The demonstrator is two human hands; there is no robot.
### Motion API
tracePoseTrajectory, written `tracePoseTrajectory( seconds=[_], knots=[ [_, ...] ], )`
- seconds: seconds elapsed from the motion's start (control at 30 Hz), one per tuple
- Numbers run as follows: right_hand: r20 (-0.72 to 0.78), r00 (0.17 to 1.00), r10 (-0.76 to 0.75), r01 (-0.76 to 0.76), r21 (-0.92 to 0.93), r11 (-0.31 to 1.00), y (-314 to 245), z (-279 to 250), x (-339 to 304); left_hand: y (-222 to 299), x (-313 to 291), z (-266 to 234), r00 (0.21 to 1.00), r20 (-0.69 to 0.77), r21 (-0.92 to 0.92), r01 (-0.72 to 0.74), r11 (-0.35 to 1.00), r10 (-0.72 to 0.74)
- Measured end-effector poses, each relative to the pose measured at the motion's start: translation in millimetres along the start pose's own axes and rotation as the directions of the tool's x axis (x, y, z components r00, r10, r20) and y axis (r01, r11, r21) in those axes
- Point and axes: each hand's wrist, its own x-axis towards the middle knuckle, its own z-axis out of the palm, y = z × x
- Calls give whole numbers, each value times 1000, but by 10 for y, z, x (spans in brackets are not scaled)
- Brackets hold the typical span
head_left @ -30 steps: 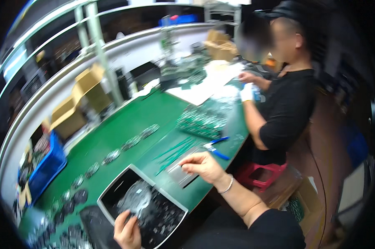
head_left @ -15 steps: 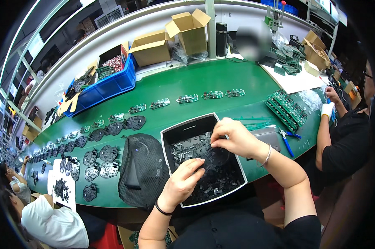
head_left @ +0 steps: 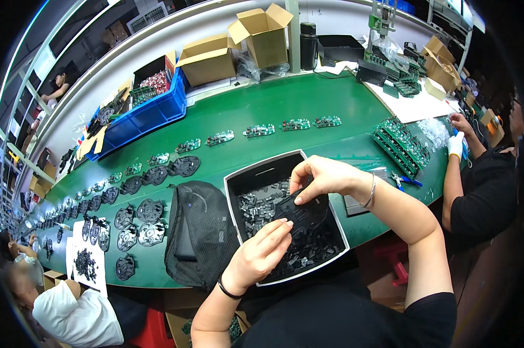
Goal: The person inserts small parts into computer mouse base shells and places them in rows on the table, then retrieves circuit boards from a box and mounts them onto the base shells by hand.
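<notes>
A black plastic shell (head_left: 304, 213) is held between my hands, tilted over a white-rimmed bin (head_left: 338, 228). My right hand (head_left: 323, 181) pinches its far edge between thumb and bent fingers. At its near left edge is my left hand (head_left: 261, 250), fingers pressed together and gripping the rim; the fingertips underneath are hidden. Many small black plastic pieces (head_left: 259, 210) fill the bin below. Similar dark shells (head_left: 150, 210) lie in groups on the green table, left of a black mesh bag (head_left: 197, 232) that stands beside the bin.
Green circuit boards (head_left: 258, 131) run in a row along the table (head_left: 262, 95). Stacked boards (head_left: 401, 145) and blue-handled pliers (head_left: 406, 180) lie to the right. A blue crate (head_left: 143, 129) and cardboard boxes (head_left: 208, 60) stand behind. Co-workers sit at both sides, one wearing a white glove (head_left: 456, 144).
My right hand has shifted slightly left and down, and the black shell is now turned so more of its face shows. My left hand has moved slightly right, at the shell's edge.
</notes>
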Motion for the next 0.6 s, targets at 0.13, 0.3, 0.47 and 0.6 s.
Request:
tracePoseTrajectory(
  seconds=[0.13,0.3,0.47,0.6],
  knots=[
    [-13,1000,6,-7,-57,998,17,33,18,-2,-4,16,1000,-11,-32,9,999,-10],
    [35,999,36,-34,-80,996,-21,-64,3,-61,-27,60,996,-65,-155,52,986,-63],
    [64,998,-28,34,-101,994,-84,-177,-130,-58,-6,57,995,-59,-164,67,984,-78],
    [95,935,-342,322,-631,706,-217,-86,-334,-76,-46,42,992,-64,-166,94,982,-106]
  ],
)
